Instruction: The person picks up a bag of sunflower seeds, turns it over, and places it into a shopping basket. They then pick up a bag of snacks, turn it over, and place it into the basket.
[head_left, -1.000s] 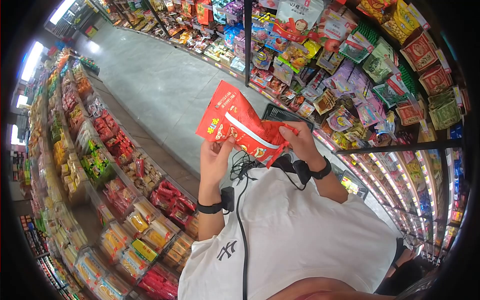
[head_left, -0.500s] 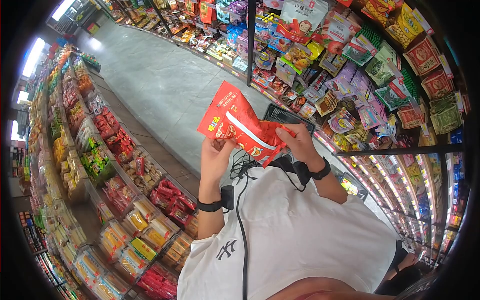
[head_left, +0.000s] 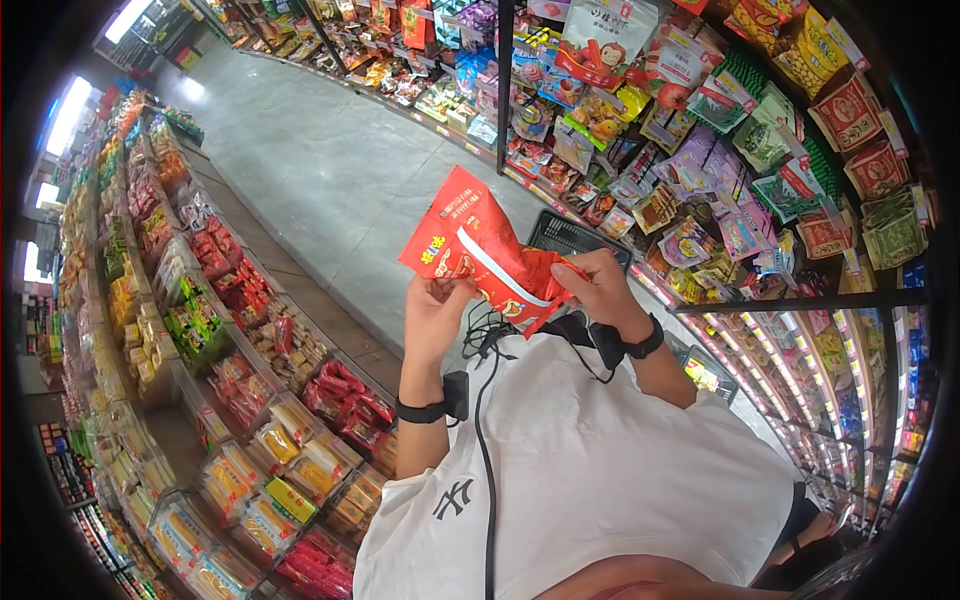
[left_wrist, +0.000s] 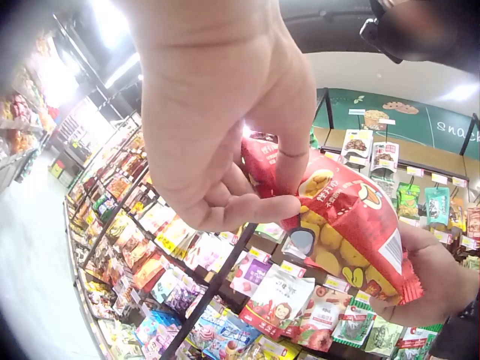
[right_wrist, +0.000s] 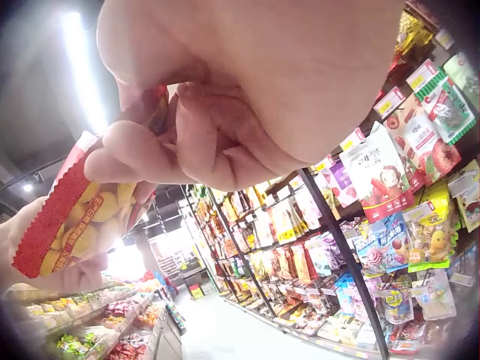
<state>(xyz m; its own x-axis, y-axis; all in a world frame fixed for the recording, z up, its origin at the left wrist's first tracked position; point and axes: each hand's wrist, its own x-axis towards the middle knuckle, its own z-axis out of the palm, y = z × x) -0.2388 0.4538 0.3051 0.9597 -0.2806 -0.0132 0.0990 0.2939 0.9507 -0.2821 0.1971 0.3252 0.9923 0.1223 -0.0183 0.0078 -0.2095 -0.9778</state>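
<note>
A red snack bag (head_left: 490,250) with a white stripe is held up in front of the white shirt. The left hand (head_left: 437,305) pinches its lower left edge between thumb and fingers. At the bag's right end the right hand (head_left: 603,288) grips the crumpled corner. The left wrist view shows the left hand (left_wrist: 232,127) pinching the bag (left_wrist: 352,225), whose facing side has yellow pictures. In the right wrist view the curled fingers of the right hand (right_wrist: 202,120) hold the bag (right_wrist: 82,217) near its zigzag edge.
Bins of packaged snacks (head_left: 240,290) line the left side of the aisle. Hanging bags (head_left: 690,150) fill the racks at the upper right. A dark basket (head_left: 575,238) is beyond the bag, near the right shelf. Black cables (head_left: 485,400) hang over the shirt.
The bag and both hands have shifted very slightly to the right in the head view. Both hands keep their hold on it.
</note>
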